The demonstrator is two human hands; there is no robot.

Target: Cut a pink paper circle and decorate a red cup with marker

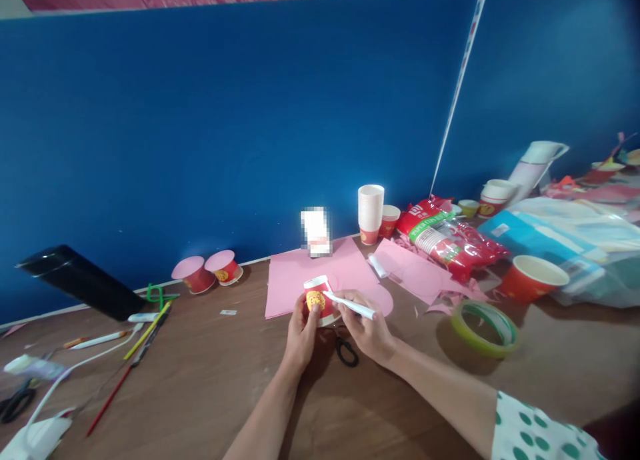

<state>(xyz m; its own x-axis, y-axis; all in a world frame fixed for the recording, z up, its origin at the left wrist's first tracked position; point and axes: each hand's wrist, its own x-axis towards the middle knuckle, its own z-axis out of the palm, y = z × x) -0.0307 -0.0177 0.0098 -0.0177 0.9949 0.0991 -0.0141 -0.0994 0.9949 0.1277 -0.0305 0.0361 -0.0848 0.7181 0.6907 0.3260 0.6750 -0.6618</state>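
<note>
My left hand [301,332] is wrapped round a red paper cup [316,299] with a yellow printed emblem, tilted on its side. In my right hand [369,335] is a slim white pen [354,305], its tip at the side of the cup. Just below the cup, the black handle loop of a pair of scissors [347,353] shows; their blades are hidden. Behind the hands lies a stack of pink paper [285,283], with a round pink piece [384,303] at its right edge.
Two pink-topped cups [224,267] stand at the left, near a black bottle [83,280] and brushes [131,363]. To the right are stacked paper cups [371,210], a red cup package [445,237], green tape [485,329] and an orange cup [535,280]. A blue wall [225,113] rises behind.
</note>
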